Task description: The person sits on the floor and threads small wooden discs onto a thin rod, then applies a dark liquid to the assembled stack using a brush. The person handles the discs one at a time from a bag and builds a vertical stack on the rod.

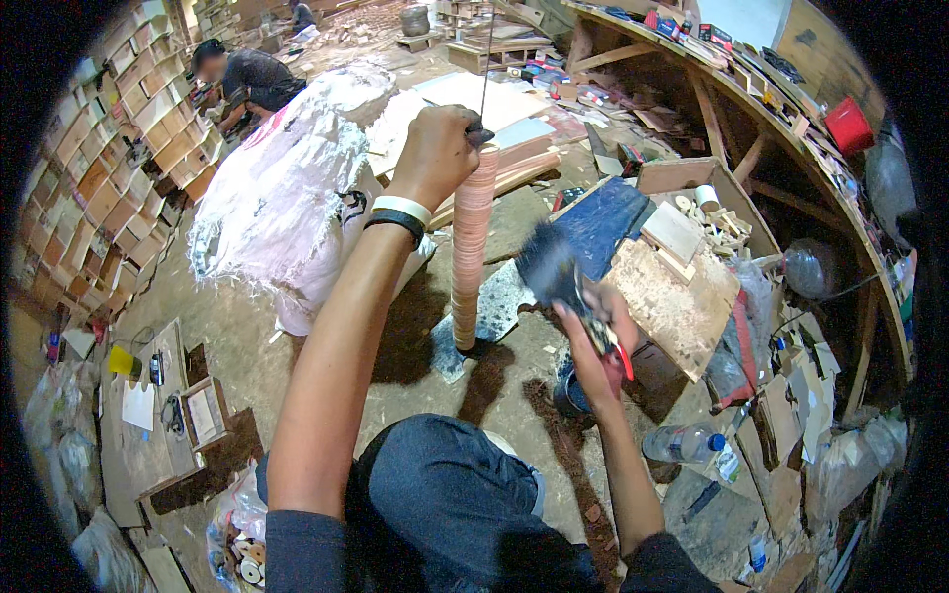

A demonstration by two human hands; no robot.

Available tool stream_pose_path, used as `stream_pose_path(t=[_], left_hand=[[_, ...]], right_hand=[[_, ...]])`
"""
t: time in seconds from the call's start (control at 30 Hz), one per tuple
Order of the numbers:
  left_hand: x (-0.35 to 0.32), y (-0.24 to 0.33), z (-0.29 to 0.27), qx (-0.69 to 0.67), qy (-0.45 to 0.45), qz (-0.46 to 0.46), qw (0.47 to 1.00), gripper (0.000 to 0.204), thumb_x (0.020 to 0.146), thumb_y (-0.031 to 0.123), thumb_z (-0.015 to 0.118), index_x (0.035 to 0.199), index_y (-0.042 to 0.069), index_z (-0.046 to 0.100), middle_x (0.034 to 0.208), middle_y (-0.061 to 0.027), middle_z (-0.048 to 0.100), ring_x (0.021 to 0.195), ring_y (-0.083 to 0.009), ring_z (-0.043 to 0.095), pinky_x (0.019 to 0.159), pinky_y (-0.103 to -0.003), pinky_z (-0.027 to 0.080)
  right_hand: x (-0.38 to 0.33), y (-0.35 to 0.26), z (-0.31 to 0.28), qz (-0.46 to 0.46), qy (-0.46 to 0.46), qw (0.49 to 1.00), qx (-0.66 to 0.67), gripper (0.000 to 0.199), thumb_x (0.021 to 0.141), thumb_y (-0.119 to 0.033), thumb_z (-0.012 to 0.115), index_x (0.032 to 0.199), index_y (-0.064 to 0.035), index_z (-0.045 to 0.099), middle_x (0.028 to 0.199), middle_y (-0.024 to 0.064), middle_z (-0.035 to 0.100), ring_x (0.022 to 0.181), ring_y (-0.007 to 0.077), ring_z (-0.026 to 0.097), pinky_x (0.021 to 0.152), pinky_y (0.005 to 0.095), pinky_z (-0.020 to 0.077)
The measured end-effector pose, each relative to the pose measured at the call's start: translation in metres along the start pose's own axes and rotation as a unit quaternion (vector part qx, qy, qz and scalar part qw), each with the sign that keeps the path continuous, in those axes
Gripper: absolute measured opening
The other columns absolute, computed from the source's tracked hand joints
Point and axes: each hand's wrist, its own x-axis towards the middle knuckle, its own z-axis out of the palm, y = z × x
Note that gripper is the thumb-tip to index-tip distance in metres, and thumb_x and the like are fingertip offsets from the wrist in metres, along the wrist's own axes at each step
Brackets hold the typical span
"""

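A tall column of thin round wooden discs [474, 232] stands nearly upright in front of me, with a thin dark rod [487, 69] rising from its top. My left hand [435, 158] is closed at the column's upper end, where its fingertips look dark. The column's foot is over a stained grey board [502, 308] on the floor. To the right, my right hand [601, 331] grips a wide paintbrush [550, 265] with dark bristles, slightly blurred and apart from the column. Below that hand, partly hidden, is a dark cup-like container [568, 393].
A large white sack [287, 198] lies left of the column. At right are a wooden crate [761, 212] of small wooden pieces, a plywood sheet [672, 306] and a plastic bottle [682, 443]. A long workbench [682, 54] curves behind them. Another person [252, 79] crouches far left.
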Motion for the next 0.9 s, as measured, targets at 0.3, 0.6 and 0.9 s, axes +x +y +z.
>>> stream_pose_path(t=[0.3, 0.6, 0.9], left_hand=[[0.005, -0.006, 0.004, 0.044, -0.037, 0.008, 0.998, 0.013, 0.080, 0.011, 0.072, 0.089, 0.003, 0.077, 0.085, -0.0200, 0.072, 0.079, -0.0369, 0.070, 0.075, -0.043, 0.057], [0.008, -0.007, 0.006, 0.025, -0.029, -0.002, 0.999, 0.012, 0.079, 0.011, 0.072, 0.086, 0.004, 0.078, 0.082, -0.0213, 0.071, 0.076, -0.0393, 0.069, 0.073, -0.045, 0.056], [0.010, -0.007, 0.008, 0.030, -0.028, -0.010, 0.999, 0.012, 0.079, 0.010, 0.074, 0.088, 0.004, 0.079, 0.083, -0.0203, 0.072, 0.076, -0.0368, 0.071, 0.074, -0.044, 0.057]], right_hand=[[0.020, 0.032, 0.070, -0.264, -0.055, 0.960, -0.073, 0.023, 0.081, 0.000, 0.074, 0.101, -0.0005, 0.061, 0.098, 0.0204, 0.063, 0.084, 0.0383, 0.066, 0.071, 0.0408, 0.0531], [0.030, 0.024, 0.073, -0.208, -0.007, 0.975, -0.074, 0.017, 0.080, -0.001, 0.075, 0.092, 0.0006, 0.062, 0.090, 0.0191, 0.061, 0.081, 0.0375, 0.063, 0.070, 0.0426, 0.0514], [0.003, 0.040, 0.088, -0.259, -0.082, 0.962, -0.031, 0.031, 0.076, 0.006, 0.073, 0.104, -0.0051, 0.065, 0.094, 0.0160, 0.061, 0.079, 0.0348, 0.066, 0.068, 0.0402, 0.0527]])
